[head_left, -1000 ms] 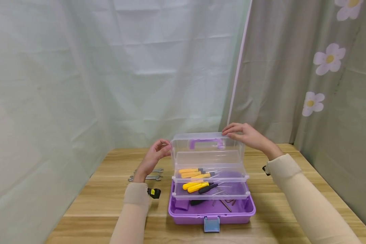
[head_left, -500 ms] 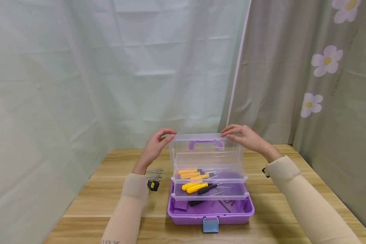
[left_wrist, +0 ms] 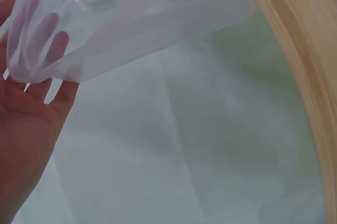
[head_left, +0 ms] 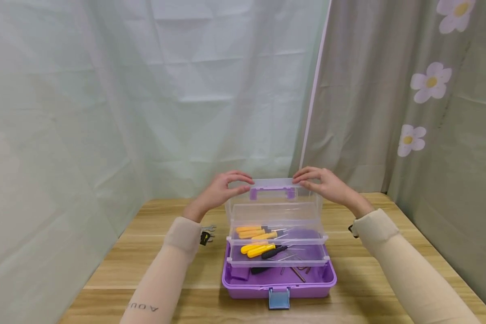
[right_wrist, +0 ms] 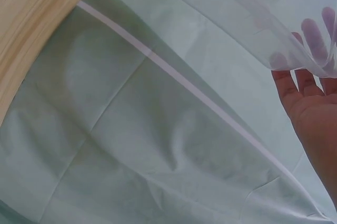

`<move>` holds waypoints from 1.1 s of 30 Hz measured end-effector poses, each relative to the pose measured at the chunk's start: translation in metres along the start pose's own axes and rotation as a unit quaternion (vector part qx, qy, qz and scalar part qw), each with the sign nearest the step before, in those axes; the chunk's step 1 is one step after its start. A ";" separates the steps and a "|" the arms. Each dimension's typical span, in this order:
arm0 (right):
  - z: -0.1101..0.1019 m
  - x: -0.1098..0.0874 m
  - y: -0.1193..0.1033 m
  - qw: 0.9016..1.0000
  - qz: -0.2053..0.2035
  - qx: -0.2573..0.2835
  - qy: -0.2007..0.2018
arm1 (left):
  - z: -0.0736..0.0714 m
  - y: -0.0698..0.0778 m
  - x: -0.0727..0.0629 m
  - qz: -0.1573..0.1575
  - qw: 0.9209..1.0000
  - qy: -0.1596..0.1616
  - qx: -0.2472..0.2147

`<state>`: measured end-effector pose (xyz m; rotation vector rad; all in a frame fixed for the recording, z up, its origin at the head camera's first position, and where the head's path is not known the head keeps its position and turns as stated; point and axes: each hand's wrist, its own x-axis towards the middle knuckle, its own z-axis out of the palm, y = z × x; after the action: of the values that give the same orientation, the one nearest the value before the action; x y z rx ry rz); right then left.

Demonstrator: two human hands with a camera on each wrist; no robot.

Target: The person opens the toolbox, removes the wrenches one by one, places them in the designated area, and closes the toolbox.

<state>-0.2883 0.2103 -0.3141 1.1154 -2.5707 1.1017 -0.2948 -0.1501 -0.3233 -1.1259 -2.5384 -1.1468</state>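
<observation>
A purple toolbox point(head_left: 279, 292) stands on the table with its clear lid point(head_left: 275, 211) raised and its tiered trays spread. My left hand point(head_left: 220, 191) holds the lid's top edge on the left, fingers over the rim and thumb in front. On the right of that same edge, my right hand point(head_left: 324, 182) grips the rim in a similar way. Fingers of the left hand point(left_wrist: 31, 103) show through the clear plastic in the left wrist view. The right wrist view likewise shows the right hand point(right_wrist: 316, 103) at the lid's rim. Yellow-handled screwdrivers point(head_left: 259, 249) lie in the trays.
Wrenches point(head_left: 209, 228) lie on the wooden table point(head_left: 125, 265) left of the box, partly hidden by the left arm. Hex keys point(head_left: 297, 273) and a purple block point(head_left: 240, 273) sit in the box's base. A blue latch point(head_left: 279, 299) hangs at the front. Curtains point(head_left: 227, 90) surround the table.
My left hand has moved from the lid's left side up onto its top edge and then inward to the right. My right hand stays on the rim; the lid looks nearly still.
</observation>
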 end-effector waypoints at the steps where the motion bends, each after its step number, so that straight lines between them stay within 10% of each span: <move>1: 0.000 0.000 0.000 1.000 0.001 -0.001 0.001 | 0.001 0.000 0.000 0.004 1.000 0.000 0.003; 22: 0.002 -0.012 -0.016 0.997 -0.048 -0.052 0.015 | 0.016 0.011 -0.029 0.067 0.995 0.050 0.054; 33: 0.004 -0.024 -0.025 0.996 -0.058 -0.060 0.020 | 0.025 0.010 -0.039 0.205 0.954 0.094 0.196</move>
<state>-0.2531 0.2102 -0.3118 1.1838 -2.4695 0.9218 -0.2554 -0.1508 -0.3507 -1.2762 -2.1173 -0.5826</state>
